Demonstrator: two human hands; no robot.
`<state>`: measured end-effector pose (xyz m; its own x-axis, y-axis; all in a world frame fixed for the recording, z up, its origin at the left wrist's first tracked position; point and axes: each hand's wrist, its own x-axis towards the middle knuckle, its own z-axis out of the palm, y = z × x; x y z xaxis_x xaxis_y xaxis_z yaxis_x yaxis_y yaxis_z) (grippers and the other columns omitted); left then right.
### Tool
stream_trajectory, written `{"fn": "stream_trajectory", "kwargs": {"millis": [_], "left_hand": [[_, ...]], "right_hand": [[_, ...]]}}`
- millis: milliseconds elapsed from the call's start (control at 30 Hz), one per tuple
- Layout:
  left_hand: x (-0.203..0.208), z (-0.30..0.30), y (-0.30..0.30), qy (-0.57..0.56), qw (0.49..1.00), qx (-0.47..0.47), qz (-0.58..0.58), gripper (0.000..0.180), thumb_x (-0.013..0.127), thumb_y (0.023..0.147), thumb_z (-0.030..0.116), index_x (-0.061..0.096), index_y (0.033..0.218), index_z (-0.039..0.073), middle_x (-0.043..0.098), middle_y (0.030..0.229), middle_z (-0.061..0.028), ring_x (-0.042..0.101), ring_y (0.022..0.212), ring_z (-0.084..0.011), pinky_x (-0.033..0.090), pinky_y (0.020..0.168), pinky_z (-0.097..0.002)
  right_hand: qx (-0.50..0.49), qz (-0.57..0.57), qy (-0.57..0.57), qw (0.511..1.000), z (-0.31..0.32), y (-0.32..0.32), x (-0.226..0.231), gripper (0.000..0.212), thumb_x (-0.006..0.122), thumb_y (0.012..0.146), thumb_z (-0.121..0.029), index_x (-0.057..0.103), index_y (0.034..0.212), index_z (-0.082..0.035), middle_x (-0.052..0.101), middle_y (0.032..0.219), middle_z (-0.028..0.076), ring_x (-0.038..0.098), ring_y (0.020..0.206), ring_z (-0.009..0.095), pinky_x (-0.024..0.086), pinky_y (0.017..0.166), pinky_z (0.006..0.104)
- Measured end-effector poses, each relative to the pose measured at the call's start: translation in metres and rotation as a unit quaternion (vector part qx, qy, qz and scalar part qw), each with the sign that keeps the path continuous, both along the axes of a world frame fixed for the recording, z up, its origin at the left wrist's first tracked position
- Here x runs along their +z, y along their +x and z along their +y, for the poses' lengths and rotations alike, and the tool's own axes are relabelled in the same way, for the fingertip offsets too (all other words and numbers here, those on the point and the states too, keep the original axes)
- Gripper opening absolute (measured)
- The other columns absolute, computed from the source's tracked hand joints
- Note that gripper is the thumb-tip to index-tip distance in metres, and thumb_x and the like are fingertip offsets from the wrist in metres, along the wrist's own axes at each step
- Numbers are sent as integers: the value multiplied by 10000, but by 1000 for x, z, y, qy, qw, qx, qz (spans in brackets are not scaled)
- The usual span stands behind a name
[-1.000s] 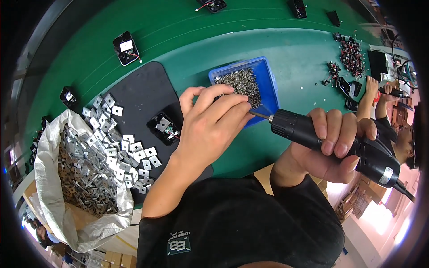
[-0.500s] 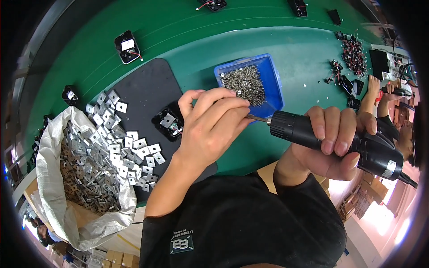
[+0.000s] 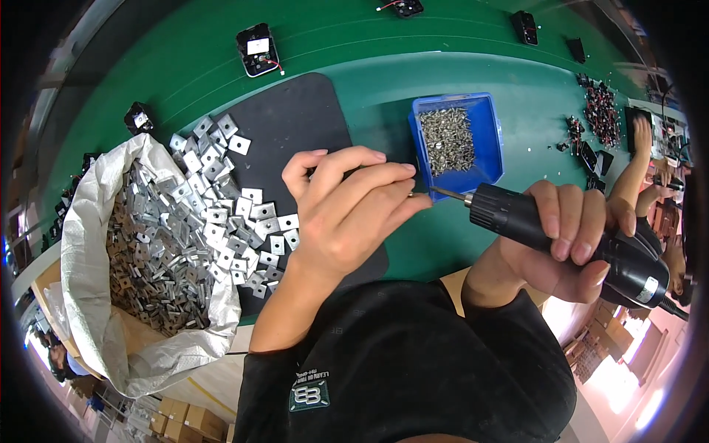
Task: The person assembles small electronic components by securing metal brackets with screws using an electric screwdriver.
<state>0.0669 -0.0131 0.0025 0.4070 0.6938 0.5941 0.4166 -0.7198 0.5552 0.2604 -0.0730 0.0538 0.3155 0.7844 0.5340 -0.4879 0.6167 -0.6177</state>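
Note:
My right hand [image 3: 569, 229] is wrapped round a black corded electric screwdriver [image 3: 509, 214], its bit pointing left. Thumb and fingertips of my left hand [image 3: 343, 210] are pinched together on a small metal screw [image 3: 413, 195], mostly hidden by the fingers. The bit's tip is a short gap to the right of those fingertips. Just beyond them stands a blue bin [image 3: 484, 140] with a heap of screws [image 3: 447, 140] in it. My left hand hovers over the right edge of a dark mat [image 3: 295, 111] and hides what lies beneath it.
Square metal plates [image 3: 251, 210] with holes spill onto the mat from a white sack [image 3: 81, 244] at left. Black housings with wires [image 3: 257, 52] stand along the far green surface. Wired parts [image 3: 602, 114] lie heaped at far right, near another person's arm [image 3: 631, 173].
The view has shifted, so the bench things appear farther right. The bit tip, earlier at my left fingertips, is now slightly apart from them. The black housing by my left hand is now hidden.

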Motion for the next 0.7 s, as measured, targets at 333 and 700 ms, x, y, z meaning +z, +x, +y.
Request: {"fn": "stream_trajectory", "kwargs": {"millis": [333,700], "left_hand": [[-4,-13,-21,-9,998,-40,-42,311,800,623,318,743,828,91,719,929,22,598,859,-166,342,839,-358],[-8,-13,-24,-18,997,-41,-55,281,782,662,305,722,837,93,703,961,38,602,834,-135,297,880,-351]], "right_hand": [[68,80,36,994,8,-25,11,475,727,844,-126,471,1244,-120,566,800,-9,551,691,116,484,697,270],[67,78,-15,995,8,-30,19,425,742,731,-49,548,1104,-110,585,723,-29,582,643,90,527,689,247]]}}
